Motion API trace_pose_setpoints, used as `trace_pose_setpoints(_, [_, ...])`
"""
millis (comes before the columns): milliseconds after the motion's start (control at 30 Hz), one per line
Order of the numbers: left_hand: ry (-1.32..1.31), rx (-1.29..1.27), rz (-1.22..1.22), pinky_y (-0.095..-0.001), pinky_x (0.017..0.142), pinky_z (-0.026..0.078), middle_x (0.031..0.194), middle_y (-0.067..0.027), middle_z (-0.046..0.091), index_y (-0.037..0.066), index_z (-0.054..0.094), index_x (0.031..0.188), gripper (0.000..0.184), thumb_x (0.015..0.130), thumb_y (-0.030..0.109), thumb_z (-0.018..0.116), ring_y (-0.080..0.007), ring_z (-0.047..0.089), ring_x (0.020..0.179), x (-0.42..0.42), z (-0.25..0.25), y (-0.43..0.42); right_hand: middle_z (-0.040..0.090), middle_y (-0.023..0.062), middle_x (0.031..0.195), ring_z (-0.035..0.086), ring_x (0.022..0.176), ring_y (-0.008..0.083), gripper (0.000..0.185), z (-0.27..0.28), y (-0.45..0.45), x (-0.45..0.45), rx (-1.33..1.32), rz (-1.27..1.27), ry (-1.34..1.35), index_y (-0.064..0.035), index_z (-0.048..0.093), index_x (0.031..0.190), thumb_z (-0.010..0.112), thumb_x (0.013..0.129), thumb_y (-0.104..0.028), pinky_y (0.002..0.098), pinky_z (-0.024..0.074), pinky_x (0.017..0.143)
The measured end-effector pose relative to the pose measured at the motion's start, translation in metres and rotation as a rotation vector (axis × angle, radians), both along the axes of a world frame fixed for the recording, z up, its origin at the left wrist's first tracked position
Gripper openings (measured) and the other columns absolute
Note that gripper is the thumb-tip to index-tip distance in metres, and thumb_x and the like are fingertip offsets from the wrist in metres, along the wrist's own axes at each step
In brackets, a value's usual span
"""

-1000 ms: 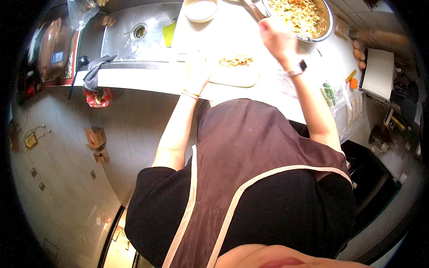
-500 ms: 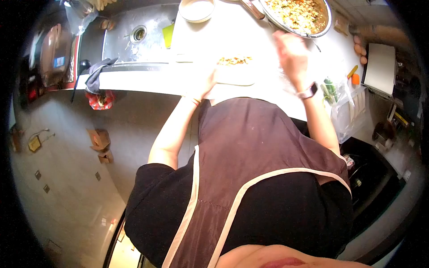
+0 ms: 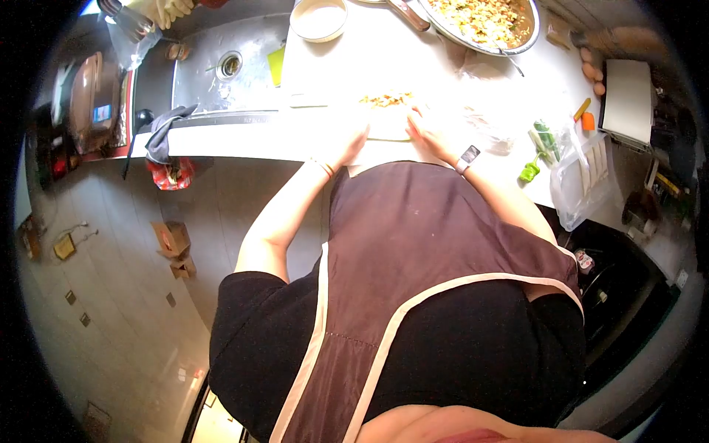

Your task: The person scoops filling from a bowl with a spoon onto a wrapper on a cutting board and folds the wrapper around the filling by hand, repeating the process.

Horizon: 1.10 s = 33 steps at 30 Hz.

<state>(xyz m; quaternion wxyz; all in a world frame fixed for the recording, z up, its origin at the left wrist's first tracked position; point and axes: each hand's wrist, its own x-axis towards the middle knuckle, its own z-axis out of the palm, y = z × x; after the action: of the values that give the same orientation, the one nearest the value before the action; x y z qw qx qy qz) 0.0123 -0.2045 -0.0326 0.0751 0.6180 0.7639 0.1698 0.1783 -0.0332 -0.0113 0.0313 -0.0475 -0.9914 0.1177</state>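
A strip of chopped filling (image 3: 385,100) lies on a pale flat sheet (image 3: 388,131) at the counter's front edge. Glare washes out much of the sheet's outline. At its left edge is my left hand (image 3: 350,142), closed, with the fingertips lost in the brightness. My right hand (image 3: 431,137) is at the right edge, its fingers bent and pinched against the sheet beside the filling. Beyond them, at the back right, a large metal bowl (image 3: 509,52) holds more of the chopped mixture.
A pale bowl (image 3: 319,21) and a wooden-handled knife (image 3: 410,15) lie at the back. To the left is a steel sink (image 3: 199,77) with a grey cloth (image 3: 164,133) on its front ledge. On the right are a clear plastic bag (image 3: 487,129), a green pepper (image 3: 529,171) and several eggs (image 3: 588,70).
My right hand has come down and left from near the metal bowl to the sheet's right edge. My left hand stays at the left edge. The view has shifted slightly.
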Motion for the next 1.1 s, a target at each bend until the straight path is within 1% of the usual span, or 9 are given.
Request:
trace_pose_setpoints(67, [-0.095,-0.112,0.068,-0.0414,0.068,0.047,0.079,-0.0158,0.061,0.002,0.057,0.087,0.015,0.090,0.016,0.055,-0.0320,0.059,0.072,0.002,-0.006,0.002,0.059,0.0122,0.088,0.059,0.070,0.0286,0.017,-0.007,0.000,-0.003,0.059,-0.016,0.184,-0.0060,0.057,0.091,0.058,0.087,-0.023,0.0387,0.0476,0.062])
trace_pose_setpoints(133, [-0.252,0.157,0.247,-0.0421,0.070,0.048,0.081,-0.0174,0.061,0.001,0.060,0.093,0.015,0.087,0.015,0.058,-0.0337,0.059,0.073,0.003,-0.016,0.003,0.059,0.0125,0.082,0.059,0.066,0.0291,0.016,-0.015,0.002,-0.002,0.067,-0.083,0.138,-0.0061,0.058,0.091,0.058,0.087,-0.022,0.0391,0.0474,0.060])
trace_pose_setpoints(267, [-0.350,0.208,0.277,-0.0418,0.071,0.048,0.085,-0.0182,0.063,0.000,0.060,0.096,0.018,0.089,0.016,0.060,-0.0334,0.061,0.077,0.000,-0.007,0.004,0.060,0.0129,0.066,0.060,0.060,0.0297,0.014,-0.023,0.009,-0.013,0.014,-0.203,0.164,-0.0064,0.062,0.089,0.060,0.086,-0.020,0.0397,0.0476,0.058])
trace_pose_setpoints(467, [-0.317,0.189,0.316,-0.0393,0.071,0.050,0.087,-0.0180,0.064,0.000,0.062,0.100,0.025,0.087,0.021,0.064,-0.0307,0.063,0.078,-0.002,-0.009,0.004,0.065,0.0140,0.071,0.064,0.063,0.0287,0.016,-0.018,0.014,-0.022,-0.164,-0.356,0.052,-0.0069,0.067,0.091,0.061,0.087,-0.021,0.0382,0.0496,0.059])
trace_pose_setpoints(567, [-0.455,0.023,0.507,-0.0394,0.069,0.050,0.082,-0.0176,0.064,0.000,0.063,0.097,0.023,0.088,0.020,0.063,-0.0304,0.064,0.076,-0.007,0.007,0.014,0.066,0.0135,0.072,0.065,0.066,0.0285,0.020,-0.018,0.020,-0.027,-0.268,-0.436,0.026,-0.0067,0.068,0.090,0.062,0.087,-0.025,0.0379,0.0501,0.061])
trace_pose_setpoints(733, [-0.453,0.262,0.634,-0.0382,0.066,0.050,0.079,-0.0181,0.064,-0.002,0.063,0.092,0.017,0.087,0.014,0.060,-0.0313,0.063,0.071,-0.016,-0.018,0.024,0.068,0.0136,0.076,0.066,0.068,0.0286,0.029,-0.022,0.031,-0.041,-0.337,-0.563,-0.085,-0.0076,0.070,0.090,0.059,0.086,-0.034,0.0394,0.0510,0.066])
trace_pose_setpoints(867, [-0.284,0.319,0.552,-0.0388,0.068,0.050,0.085,-0.0186,0.065,0.000,0.064,0.099,0.020,0.087,0.015,0.059,-0.0319,0.063,0.071,-0.010,-0.010,0.024,0.068,0.0121,0.076,0.066,0.070,0.0259,0.030,-0.014,0.035,-0.051,-0.424,-0.655,-0.253,-0.0079,0.069,0.088,0.061,0.083,-0.037,0.0379,0.0510,0.068])
trace_pose_setpoints(933, [-0.054,0.260,0.248,-0.0358,0.076,0.051,0.104,-0.0142,0.065,0.005,0.061,0.112,0.028,0.087,0.018,0.062,-0.0273,0.064,0.086,-0.006,-0.006,0.022,0.068,0.0123,0.075,0.066,0.070,0.0258,0.030,-0.015,0.036,-0.051,-0.440,-0.661,-0.236,-0.0078,0.069,0.087,0.061,0.083,-0.037,0.0376,0.0511,0.067])
trace_pose_setpoints(1100, [0.093,0.232,0.068,-0.0379,0.072,0.051,0.105,-0.0108,0.065,0.006,0.059,0.114,0.026,0.089,0.013,0.055,-0.0284,0.064,0.081,0.001,-0.016,0.024,0.068,0.0132,0.078,0.066,0.073,0.0248,0.028,-0.014,0.036,-0.050,-0.472,-0.654,-0.296,-0.0055,0.068,0.090,0.061,0.085,-0.032,0.0362,0.0509,0.069])
